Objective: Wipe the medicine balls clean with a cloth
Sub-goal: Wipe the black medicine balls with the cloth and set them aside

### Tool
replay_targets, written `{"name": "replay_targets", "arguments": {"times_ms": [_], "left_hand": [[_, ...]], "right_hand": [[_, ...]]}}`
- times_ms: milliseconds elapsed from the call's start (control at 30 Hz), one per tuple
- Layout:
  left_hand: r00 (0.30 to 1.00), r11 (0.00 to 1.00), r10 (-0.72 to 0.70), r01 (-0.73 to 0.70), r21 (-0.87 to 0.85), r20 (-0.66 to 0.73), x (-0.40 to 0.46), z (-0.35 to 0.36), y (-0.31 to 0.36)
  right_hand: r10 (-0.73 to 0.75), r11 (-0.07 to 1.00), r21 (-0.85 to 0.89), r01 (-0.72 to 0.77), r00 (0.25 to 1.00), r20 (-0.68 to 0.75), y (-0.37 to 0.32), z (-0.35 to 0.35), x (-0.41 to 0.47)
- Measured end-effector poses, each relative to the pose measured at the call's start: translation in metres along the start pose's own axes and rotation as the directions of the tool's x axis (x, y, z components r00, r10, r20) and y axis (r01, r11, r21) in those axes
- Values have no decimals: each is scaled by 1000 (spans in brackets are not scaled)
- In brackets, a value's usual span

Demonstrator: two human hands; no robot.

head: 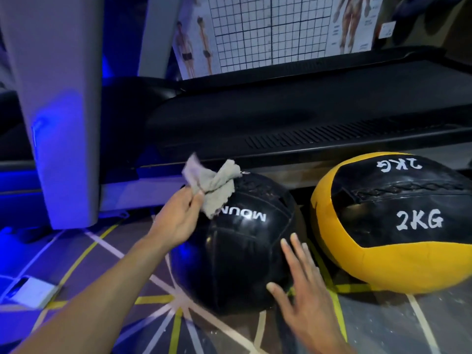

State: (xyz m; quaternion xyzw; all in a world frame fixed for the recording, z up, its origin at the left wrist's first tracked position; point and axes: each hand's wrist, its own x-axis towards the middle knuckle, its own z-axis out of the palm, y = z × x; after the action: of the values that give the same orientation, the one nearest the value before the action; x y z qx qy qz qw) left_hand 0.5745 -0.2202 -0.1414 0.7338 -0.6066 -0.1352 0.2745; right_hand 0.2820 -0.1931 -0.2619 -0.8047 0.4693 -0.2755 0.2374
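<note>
A black medicine ball [240, 251] with white lettering sits on the floor in front of me. My left hand [176, 221] pinches a crumpled grey cloth [212, 187] at the ball's upper left, and the cloth drapes onto the ball's top. My right hand [301, 284] rests on the ball's lower right side, its fingers straight and spread. To the right lies a yellow and black medicine ball [398, 226] marked 2KG, close beside the black one.
A black treadmill deck [293, 118] runs behind both balls, with its grey upright [58, 98] at the left. A poster with a grid [270, 29] leans at the back. The floor [127, 264] has yellow and white lines; a small white box [30, 292] lies at the left.
</note>
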Motion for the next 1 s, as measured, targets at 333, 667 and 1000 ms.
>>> {"name": "replay_targets", "arguments": {"times_ms": [333,667,1000], "left_hand": [[831,842,-536,538,-29,-151,-59,-3,-92],[991,953,122,-133,-271,-57,-144,45,20],[920,417,-317,352,-838,229,-244,-24,50]], "right_hand": [[113,994,-4,-113,993,19,10,-20,-5],[392,901,205,-383,920,-1,-6,-9,-20],[389,819,367,-442,897,211,-72,-55,-59]]}}
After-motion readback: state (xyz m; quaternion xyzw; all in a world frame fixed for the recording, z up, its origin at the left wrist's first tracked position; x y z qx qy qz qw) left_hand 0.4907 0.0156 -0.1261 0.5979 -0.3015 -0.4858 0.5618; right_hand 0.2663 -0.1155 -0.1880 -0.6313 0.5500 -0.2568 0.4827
